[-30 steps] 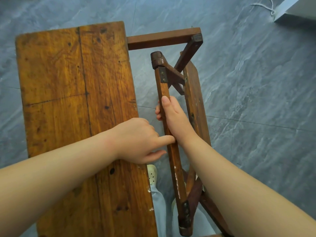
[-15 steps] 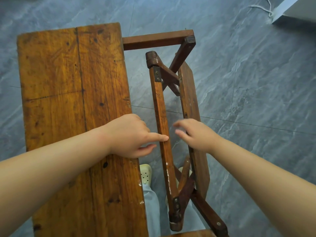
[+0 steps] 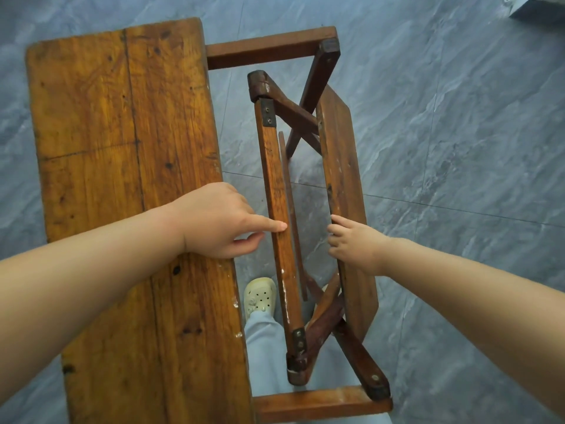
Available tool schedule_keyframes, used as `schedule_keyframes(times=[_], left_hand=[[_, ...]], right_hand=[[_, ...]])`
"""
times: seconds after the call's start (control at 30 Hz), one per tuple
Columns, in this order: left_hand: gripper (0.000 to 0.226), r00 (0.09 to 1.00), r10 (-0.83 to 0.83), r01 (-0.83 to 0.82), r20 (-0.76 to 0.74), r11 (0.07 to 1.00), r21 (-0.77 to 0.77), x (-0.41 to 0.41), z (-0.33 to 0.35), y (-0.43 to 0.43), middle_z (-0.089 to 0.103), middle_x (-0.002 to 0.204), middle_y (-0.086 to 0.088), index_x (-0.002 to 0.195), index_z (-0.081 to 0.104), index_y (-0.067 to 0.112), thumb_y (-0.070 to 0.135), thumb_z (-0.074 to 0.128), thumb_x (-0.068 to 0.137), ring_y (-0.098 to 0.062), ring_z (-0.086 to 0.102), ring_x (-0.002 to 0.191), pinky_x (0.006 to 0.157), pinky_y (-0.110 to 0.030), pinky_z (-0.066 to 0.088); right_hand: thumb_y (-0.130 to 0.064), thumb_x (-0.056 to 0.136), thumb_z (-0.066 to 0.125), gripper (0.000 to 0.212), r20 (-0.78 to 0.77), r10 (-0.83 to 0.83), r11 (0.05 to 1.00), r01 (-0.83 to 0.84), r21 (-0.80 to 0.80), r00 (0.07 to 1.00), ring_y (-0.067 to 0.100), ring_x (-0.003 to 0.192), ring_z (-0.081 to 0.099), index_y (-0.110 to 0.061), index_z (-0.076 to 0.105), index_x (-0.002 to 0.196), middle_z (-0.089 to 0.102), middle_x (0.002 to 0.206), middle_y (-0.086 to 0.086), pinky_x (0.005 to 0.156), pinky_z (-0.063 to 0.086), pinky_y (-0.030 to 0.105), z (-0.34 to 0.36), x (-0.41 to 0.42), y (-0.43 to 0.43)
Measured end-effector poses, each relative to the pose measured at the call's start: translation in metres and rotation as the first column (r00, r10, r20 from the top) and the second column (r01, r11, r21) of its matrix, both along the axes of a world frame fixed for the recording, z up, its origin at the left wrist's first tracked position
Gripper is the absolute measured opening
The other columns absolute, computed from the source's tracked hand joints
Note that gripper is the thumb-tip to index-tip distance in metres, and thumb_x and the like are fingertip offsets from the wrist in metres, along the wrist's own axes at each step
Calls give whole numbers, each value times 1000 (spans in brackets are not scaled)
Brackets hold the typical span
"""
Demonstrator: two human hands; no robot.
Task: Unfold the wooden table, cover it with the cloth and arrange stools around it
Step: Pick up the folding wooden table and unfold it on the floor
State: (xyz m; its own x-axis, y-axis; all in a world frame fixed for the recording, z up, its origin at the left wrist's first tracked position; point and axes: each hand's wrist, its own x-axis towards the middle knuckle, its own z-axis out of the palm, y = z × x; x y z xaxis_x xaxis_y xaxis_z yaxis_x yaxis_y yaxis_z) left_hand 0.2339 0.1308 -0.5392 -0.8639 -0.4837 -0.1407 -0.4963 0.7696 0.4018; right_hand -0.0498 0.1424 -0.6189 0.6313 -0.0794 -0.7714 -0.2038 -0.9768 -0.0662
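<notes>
The wooden folding table stands partly unfolded below me. Its left leaf [image 3: 122,179] lies flat. To its right a narrow centre rail [image 3: 276,191] runs lengthwise, and beyond it the right leaf [image 3: 342,166] hangs tilted on edge over crossed legs [image 3: 305,117]. My left hand [image 3: 220,223] rests on the left leaf's inner edge, its forefinger stretched onto the centre rail. My right hand [image 3: 354,243] has its fingers curled on the inner edge of the tilted right leaf. No cloth or stools are in view.
Grey stone-pattern floor tiles [image 3: 458,148] surround the table. My foot in a cream perforated shoe [image 3: 260,296] and a light blue trouser leg [image 3: 266,356] stand in the gap between leaf and rail. A white object's corner [image 3: 538,4] sits at the top right.
My right hand let go of the centre rail, moved right and took hold of the tilted right leaf's edge. The left hand stayed put with its finger on the rail.
</notes>
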Motion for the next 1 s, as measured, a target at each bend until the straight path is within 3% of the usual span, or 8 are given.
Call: schedule_keyframes(times=[0.13,0.27,0.37,0.43,0.5,0.57,0.77,1.0], left_hand=[[40,1000,17,-16,19,1000,-6,-7,4,-3,59,53,9,102,72,24,35,35,94,-8,51,44,43,-23,38],[47,999,13,-12,52,1000,-24,-13,4,-4,54,51,9,71,67,21,39,31,96,-8,49,43,45,-24,42],[45,999,22,-21,42,999,-27,-16,4,-4,53,51,9,71,65,21,40,32,95,-8,48,43,45,-25,42],[45,999,28,-27,44,999,-26,-19,5,-4,55,53,9,76,67,22,41,31,95,-8,49,44,45,-25,43],[47,999,32,-31,37,999,-23,-22,5,-4,56,54,9,79,68,21,42,29,95,-9,50,44,45,-25,43],[49,999,31,-29,42,999,-40,-25,6,-4,55,53,8,78,68,21,44,27,95,-10,51,44,45,-27,44],[46,999,17,-16,41,999,-39,-33,10,-9,51,50,8,76,66,19,43,31,95,-8,48,42,45,-26,47],[52,997,-20,23,79,999,-34,-45,11,-15,58,58,6,80,67,20,51,26,91,-7,55,50,52,-25,51]], right_hand=[[-25,88,60,47,4,12,1000,-12,-12,1000,30,135,27,-17,50,134,48,137,3,119,-1,51,4,-2,-3],[-25,90,56,47,-5,51,999,-51,-4,999,30,134,28,-17,48,136,48,136,3,119,0,52,23,-8,-7],[-25,91,47,37,-29,7,1000,-7,24,1000,27,130,32,-18,58,126,53,130,1,119,1,49,39,-15,-13],[-28,90,42,37,-21,-52,998,53,39,998,23,126,35,-19,64,118,56,127,-2,119,11,45,49,-21,-16],[-33,91,38,38,23,-81,996,80,46,996,18,112,40,-19,68,108,61,115,-4,110,27,39,60,-30,-18],[-37,90,35,39,89,-94,995,90,50,992,15,97,40,-20,70,96,62,97,-7,98,32,34,71,-40,-20],[-41,88,29,41,169,-116,993,111,36,979,12,81,41,-23,64,73,55,76,-11,94,33,33,104,-60,-23],[-42,88,27,46,212,-106,994,110,-4,971,12,75,40,-22,61,65,53,67,-10,87,33,31,128,-69,-21]])
